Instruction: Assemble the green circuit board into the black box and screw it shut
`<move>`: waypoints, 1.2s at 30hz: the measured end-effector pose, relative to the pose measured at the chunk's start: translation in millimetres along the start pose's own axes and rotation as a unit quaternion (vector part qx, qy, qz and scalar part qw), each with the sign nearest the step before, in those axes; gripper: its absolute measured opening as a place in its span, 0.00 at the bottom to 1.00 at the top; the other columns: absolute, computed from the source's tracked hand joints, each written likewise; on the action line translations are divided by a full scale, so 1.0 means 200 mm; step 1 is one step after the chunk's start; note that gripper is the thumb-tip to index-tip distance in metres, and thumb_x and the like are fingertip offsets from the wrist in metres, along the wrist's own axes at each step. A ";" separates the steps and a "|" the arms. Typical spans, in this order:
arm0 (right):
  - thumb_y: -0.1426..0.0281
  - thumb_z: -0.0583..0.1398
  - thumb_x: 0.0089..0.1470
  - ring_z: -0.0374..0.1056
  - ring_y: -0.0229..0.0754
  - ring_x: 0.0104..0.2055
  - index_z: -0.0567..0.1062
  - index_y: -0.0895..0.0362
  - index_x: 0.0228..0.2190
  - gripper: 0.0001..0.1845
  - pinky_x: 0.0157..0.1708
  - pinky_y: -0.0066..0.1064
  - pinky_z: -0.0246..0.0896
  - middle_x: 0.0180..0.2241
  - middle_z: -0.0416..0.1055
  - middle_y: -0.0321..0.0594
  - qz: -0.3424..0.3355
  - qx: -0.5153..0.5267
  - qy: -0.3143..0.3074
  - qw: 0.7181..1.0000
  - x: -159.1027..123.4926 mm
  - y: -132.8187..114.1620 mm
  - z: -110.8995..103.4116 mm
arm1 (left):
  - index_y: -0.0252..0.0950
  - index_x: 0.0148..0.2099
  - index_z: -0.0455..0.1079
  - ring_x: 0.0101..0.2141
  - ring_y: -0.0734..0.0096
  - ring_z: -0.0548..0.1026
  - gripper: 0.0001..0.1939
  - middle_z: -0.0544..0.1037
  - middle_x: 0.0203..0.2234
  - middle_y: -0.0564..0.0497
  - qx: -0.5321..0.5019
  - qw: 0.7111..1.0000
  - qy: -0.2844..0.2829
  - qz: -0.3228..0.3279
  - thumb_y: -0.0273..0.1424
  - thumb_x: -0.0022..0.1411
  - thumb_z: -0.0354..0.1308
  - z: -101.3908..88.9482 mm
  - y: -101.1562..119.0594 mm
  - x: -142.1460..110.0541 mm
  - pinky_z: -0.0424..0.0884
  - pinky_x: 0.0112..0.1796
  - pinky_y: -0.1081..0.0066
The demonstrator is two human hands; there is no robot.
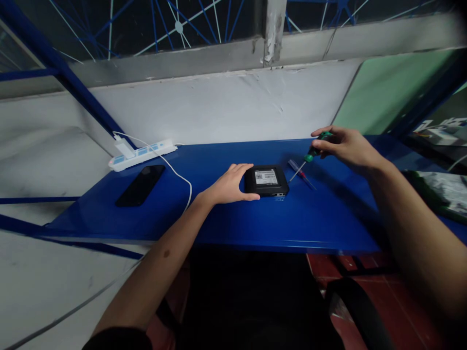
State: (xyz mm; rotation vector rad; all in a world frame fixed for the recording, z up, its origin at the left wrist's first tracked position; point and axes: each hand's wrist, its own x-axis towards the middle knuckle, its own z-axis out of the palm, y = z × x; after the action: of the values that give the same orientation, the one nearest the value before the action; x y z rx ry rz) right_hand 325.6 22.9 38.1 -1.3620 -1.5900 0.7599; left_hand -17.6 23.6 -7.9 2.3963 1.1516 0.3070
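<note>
A small black electronic box (280, 176) with a white label on top and ports along its near side lies on the blue table (226, 223). My left hand (233, 184) grips its left end, thumb at the near edge and fingers at the far edge. Raised to the right, my right hand (339, 146) holds a green-handled screwdriver (309, 158). Its shaft slants down to the left, and the tip is close to the box's right side; whether they touch, I cannot tell. Just right of the box lies a second screwdriver (297, 168) with a clear handle and a red part.
To the left lie a black phone (140, 185) and a white power strip (144, 154) with a plugged-in charger (124, 147). A white cable (184, 180) loops across the table. Plastic-wrapped material (441, 189) sits at the right, and a white wall (226, 109) stands behind.
</note>
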 end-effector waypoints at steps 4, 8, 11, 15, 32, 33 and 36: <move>0.52 0.70 0.47 0.69 0.38 0.28 0.78 0.57 0.45 0.28 0.35 0.37 0.69 0.31 0.77 0.41 -0.016 -0.030 -0.004 0.999 -0.01 -0.01 0.01 | 0.37 0.73 0.48 0.68 0.38 0.49 0.57 0.55 0.69 0.40 0.002 1.000 0.003 0.001 0.60 0.51 0.62 0.00 0.00 0.00 0.54 0.65 0.44; 0.51 0.69 0.47 0.71 0.41 0.28 0.79 0.55 0.46 0.28 0.36 0.39 0.70 0.30 0.77 0.41 -0.027 -0.059 0.002 0.998 0.00 0.00 0.00 | 0.36 0.73 0.48 0.68 0.38 0.50 0.57 0.56 0.69 0.39 0.004 1.000 0.003 -0.001 0.59 0.51 0.63 0.00 0.01 0.00 0.56 0.64 0.45; 0.50 0.68 0.48 0.72 0.41 0.30 0.78 0.56 0.49 0.31 0.37 0.39 0.69 0.32 0.78 0.42 -0.029 -0.068 -0.005 0.997 0.00 0.01 -0.01 | 0.37 0.73 0.48 0.68 0.39 0.50 0.57 0.56 0.69 0.40 0.004 1.000 0.005 0.000 0.60 0.51 0.63 0.00 0.00 0.00 0.56 0.64 0.44; 0.49 0.67 0.50 0.72 0.40 0.32 0.76 0.59 0.52 0.35 0.38 0.36 0.67 0.34 0.78 0.45 -0.033 -0.074 -0.015 0.997 -0.01 -0.01 0.00 | 0.40 0.73 0.49 0.68 0.38 0.51 0.55 0.57 0.69 0.41 0.002 1.000 0.010 0.008 0.59 0.51 0.63 0.01 0.00 0.00 0.57 0.63 0.42; 0.49 0.66 0.51 0.72 0.44 0.33 0.77 0.53 0.52 0.32 0.38 0.36 0.65 0.34 0.79 0.41 -0.130 -0.176 0.055 0.974 -0.08 -0.12 0.03 | 0.42 0.74 0.47 0.67 0.38 0.52 0.55 0.56 0.69 0.41 -0.012 1.000 0.007 0.015 0.57 0.52 0.63 0.01 -0.01 0.00 0.57 0.63 0.41; 0.49 0.66 0.52 0.72 0.44 0.33 0.77 0.54 0.53 0.32 0.38 0.36 0.64 0.34 0.79 0.42 -0.131 -0.181 0.057 0.973 -0.09 -0.13 0.04 | 0.42 0.74 0.47 0.67 0.38 0.53 0.55 0.56 0.69 0.41 -0.013 1.000 0.007 0.017 0.58 0.52 0.63 0.01 -0.01 0.00 0.57 0.62 0.42; 0.49 0.67 0.51 0.71 0.43 0.33 0.77 0.54 0.52 0.32 0.38 0.34 0.63 0.34 0.79 0.42 -0.139 -0.191 0.067 0.969 -0.11 -0.15 0.04 | 0.41 0.73 0.47 0.66 0.39 0.54 0.55 0.57 0.68 0.41 -0.007 1.000 0.006 0.021 0.58 0.52 0.62 0.01 -0.01 0.00 0.58 0.62 0.43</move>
State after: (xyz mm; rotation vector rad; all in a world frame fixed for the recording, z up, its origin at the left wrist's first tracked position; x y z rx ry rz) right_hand 305.3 -3.0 55.2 -1.3793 -1.8303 0.1927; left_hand -18.4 23.4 -10.3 2.4127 1.1010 0.3414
